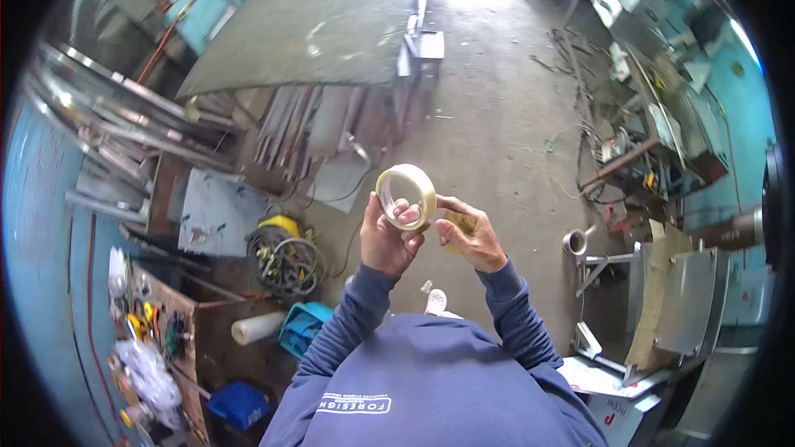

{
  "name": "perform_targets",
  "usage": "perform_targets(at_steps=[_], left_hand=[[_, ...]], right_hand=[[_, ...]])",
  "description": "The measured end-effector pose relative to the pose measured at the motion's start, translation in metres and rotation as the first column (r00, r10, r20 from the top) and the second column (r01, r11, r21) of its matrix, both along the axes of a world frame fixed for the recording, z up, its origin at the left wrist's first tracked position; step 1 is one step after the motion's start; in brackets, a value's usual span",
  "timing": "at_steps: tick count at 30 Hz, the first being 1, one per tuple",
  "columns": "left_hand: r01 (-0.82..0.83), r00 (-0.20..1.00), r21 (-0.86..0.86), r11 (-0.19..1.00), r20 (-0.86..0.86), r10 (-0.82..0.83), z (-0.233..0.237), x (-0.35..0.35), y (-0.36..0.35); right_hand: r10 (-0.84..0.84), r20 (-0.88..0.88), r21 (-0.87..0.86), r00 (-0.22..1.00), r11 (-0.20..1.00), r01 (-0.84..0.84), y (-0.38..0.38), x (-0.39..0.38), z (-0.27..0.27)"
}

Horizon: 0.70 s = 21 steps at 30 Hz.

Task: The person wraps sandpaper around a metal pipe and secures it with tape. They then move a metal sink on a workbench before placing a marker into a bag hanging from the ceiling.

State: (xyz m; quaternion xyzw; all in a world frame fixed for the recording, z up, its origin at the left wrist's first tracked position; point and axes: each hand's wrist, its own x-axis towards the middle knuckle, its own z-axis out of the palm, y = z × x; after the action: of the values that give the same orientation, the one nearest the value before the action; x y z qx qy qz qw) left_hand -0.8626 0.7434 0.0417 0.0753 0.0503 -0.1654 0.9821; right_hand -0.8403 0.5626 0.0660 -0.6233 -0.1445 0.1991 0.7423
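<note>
A roll of pale, see-through tape is held up in front of the chest. My left hand grips it from the lower left, with fingers curled through the ring and the thumb on its outer left side. My right hand is at the roll's right side, index finger reaching to its edge, thumb bent inward. A yellowish piece lies between the thumb and fingers of that hand; it looks like tape or film, but its shape is unclear.
A large dark-topped table stands ahead, metal strips beneath it. To the left are coiled cables, a blue bag and a tool-covered bench. A metal frame with panels stands right.
</note>
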Motion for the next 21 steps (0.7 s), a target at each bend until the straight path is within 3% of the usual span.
perform_targets(at_steps=[1, 3, 5, 6, 7, 8, 9, 10, 11, 14, 15, 17, 18, 21], left_hand=[[0.074, 0.997, -0.069, 0.995, 0.01, -0.073, -0.001, 0.007, -0.018], [0.122, 0.991, 0.002, 0.993, -0.064, -0.122, 0.003, 0.016, -0.053], [0.156, 0.987, 0.126, 0.98, -0.045, -0.152, 0.003, 0.033, -0.081], [0.169, 0.984, 0.276, 0.946, -0.109, -0.144, 0.004, 0.04, -0.091], [0.186, 0.981, 0.28, 0.942, -0.101, -0.164, 0.003, 0.049, -0.105], [0.02, 1.0, 0.543, 0.839, 0.0, -0.024, 0.0, 0.06, -0.121], [-0.16, 0.987, 0.74, 0.654, 0.139, 0.084, -0.003, 0.07, -0.133], [-0.267, 0.953, 0.762, 0.591, 0.299, 0.045, 0.0, 0.08, -0.133], [-0.253, 0.955, 0.759, 0.6, 0.297, 0.027, 0.003, 0.091, -0.138], [-0.47, 0.842, 0.806, 0.36, 0.532, -0.091, 0.01, 0.13, -0.162], [-0.466, 0.841, 0.802, 0.374, 0.533, -0.096, 0.012, 0.143, -0.172], [-0.41, 0.839, 0.768, 0.492, 0.529, -0.126, 0.018, 0.174, -0.189], [-0.301, 0.886, 0.749, 0.59, 0.449, -0.119, 0.017, 0.191, -0.198], [-0.273, 0.859, 0.708, 0.651, 0.484, -0.166, 0.032, 0.241, -0.224]], right_hand=[[0.003, 0.001, 0.011, 1.0, 1.0, -0.003, -0.017, 0.001, 0.001], [-0.055, -0.012, 0.042, 0.998, 0.998, 0.055, -0.046, 0.001, 0.004], [-0.096, -0.021, 0.102, 0.995, 0.99, 0.097, -0.07, 0.01, 0.01], [-0.117, -0.01, 0.104, 0.993, 0.988, 0.118, -0.079, 0.014, 0.009], [-0.169, 0.023, 0.059, 0.985, 0.984, 0.167, -0.088, 0.017, 0.005], [-0.22, 0.056, 0.014, 0.974, 0.976, 0.219, -0.097, 0.023, 0.002], [-0.241, 0.06, 0.015, 0.969, 0.97, 0.241, -0.105, 0.031, -0.002], [-0.291, 0.178, -0.016, 0.94, 0.954, 0.299, -0.113, 0.04, -0.005], [-0.329, 0.292, -0.046, 0.898, 0.933, 0.357, -0.121, 0.049, -0.007], [-0.377, 0.389, -0.12, 0.841, 0.884, 0.452, -0.147, 0.077, -0.001], [-0.383, 0.393, -0.13, 0.836, 0.877, 0.463, -0.155, 0.089, -0.004], [-0.406, 0.562, -0.2, 0.721, 0.779, 0.595, -0.17, 0.12, -0.011], [-0.403, 0.572, -0.209, 0.715, 0.771, 0.601, -0.178, 0.137, -0.011], [-0.35, 0.659, -0.296, 0.666, 0.694, 0.657, -0.198, 0.183, -0.006]])
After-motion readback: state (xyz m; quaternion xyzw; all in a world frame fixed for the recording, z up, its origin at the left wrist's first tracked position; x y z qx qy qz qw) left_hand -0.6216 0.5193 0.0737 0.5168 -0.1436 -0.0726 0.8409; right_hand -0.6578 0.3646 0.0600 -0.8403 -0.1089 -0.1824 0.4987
